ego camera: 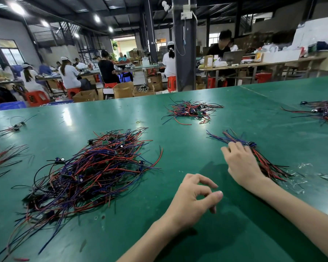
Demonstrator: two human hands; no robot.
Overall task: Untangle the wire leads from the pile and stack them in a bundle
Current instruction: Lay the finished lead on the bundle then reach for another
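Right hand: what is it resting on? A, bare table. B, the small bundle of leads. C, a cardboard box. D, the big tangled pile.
B: the right hand lies flat on the small bundle of leads, with the big tangled pile apart to its left.

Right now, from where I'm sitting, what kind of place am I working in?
Probably an electronics assembly workshop: a tangled pile of wire leads lies on a green workbench, the right hand rests on a sorted bundle, and seated workers line benches behind.
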